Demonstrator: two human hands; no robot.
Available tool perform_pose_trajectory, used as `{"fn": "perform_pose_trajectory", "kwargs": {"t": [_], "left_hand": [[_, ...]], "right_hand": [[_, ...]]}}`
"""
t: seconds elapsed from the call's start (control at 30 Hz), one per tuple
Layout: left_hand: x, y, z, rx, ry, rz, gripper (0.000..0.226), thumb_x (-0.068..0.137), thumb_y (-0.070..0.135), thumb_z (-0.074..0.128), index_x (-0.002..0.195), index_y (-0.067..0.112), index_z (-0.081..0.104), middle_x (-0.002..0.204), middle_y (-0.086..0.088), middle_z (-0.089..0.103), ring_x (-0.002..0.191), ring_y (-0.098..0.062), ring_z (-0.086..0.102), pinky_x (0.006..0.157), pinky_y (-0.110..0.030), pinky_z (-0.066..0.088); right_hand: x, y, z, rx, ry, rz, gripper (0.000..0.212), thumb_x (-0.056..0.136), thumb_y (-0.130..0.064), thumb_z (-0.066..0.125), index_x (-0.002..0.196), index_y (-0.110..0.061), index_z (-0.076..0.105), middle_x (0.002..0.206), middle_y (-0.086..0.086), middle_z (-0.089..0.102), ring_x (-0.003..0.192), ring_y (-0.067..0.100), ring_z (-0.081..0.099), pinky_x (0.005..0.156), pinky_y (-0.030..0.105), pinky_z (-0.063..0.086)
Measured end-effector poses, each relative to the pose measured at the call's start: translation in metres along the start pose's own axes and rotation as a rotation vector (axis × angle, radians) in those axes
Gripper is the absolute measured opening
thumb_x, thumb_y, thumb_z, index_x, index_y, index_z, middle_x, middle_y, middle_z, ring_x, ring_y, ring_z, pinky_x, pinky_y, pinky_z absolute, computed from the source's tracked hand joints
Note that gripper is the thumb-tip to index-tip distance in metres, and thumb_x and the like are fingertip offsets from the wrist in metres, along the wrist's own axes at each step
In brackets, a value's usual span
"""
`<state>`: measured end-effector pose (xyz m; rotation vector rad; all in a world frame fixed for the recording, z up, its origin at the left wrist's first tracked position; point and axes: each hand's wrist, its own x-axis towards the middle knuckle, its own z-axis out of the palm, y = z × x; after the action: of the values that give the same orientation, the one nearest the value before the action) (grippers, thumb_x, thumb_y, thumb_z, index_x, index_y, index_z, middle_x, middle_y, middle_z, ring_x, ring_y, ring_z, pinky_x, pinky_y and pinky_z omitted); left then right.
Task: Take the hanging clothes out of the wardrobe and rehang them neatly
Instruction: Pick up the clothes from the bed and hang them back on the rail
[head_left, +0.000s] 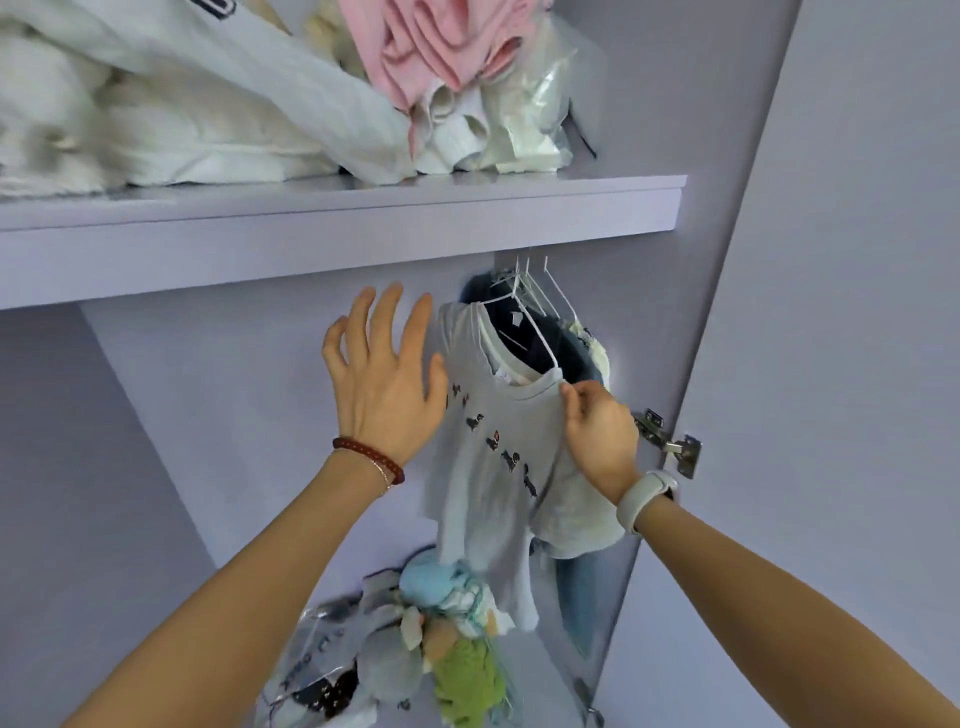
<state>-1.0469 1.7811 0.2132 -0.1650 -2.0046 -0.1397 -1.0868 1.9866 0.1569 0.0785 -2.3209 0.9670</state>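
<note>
While right hand (597, 431) pinches grey shirt (498, 457) on white hanger (537, 332), left hand (384, 379) spread open beside it, shelf (363, 218) above piled with folded clothes (208, 114).

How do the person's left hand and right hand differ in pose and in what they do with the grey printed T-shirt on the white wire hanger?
The left hand is spread with straight fingers beside the grey printed T-shirt; the right hand has curled fingers pinching its collar near the white wire hanger. The left wrist wears a dark red bracelet, the right a white wristband. Both reach into the wardrobe.
</note>
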Motion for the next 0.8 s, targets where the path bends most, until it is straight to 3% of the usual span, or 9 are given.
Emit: {"fn": "perform_pose_trajectory", "kwargs": {"t": [0.3,0.63,0.8], "left_hand": [[0.046,-0.014,0.037,0.334,0.084,-0.005,0.057,0.091,0.037,0.042,0.144,0.022,0.027,0.151,-0.013,0.017,0.138,-0.034,0.006,0.108,-0.060,0.003],[0.048,-0.029,0.057,0.471,0.199,0.051,0.060,0.088,0.043,0.045,0.143,0.025,0.025,0.147,-0.008,0.019,0.135,-0.037,0.015,0.109,-0.055,0.000],[0.047,-0.023,0.051,0.483,0.159,0.038,0.063,0.086,0.042,0.049,0.143,0.024,0.027,0.148,-0.010,0.020,0.137,-0.037,0.014,0.105,-0.061,0.010]], "right_hand": [[0.093,-0.006,0.045,-0.063,-0.070,0.047,0.040,0.098,-0.034,0.033,0.091,-0.001,0.055,0.083,0.021,0.065,0.079,0.038,0.060,0.062,0.034,0.038],[0.104,0.008,0.083,-0.085,-0.210,0.158,0.040,0.098,-0.034,0.030,0.102,0.000,0.050,0.096,0.024,0.063,0.087,0.042,0.058,0.065,0.037,0.039],[0.089,0.012,0.071,0.012,-0.287,0.120,0.032,0.098,-0.026,0.035,0.115,-0.003,0.049,0.109,0.020,0.059,0.098,0.040,0.056,0.074,0.040,0.044]]}}
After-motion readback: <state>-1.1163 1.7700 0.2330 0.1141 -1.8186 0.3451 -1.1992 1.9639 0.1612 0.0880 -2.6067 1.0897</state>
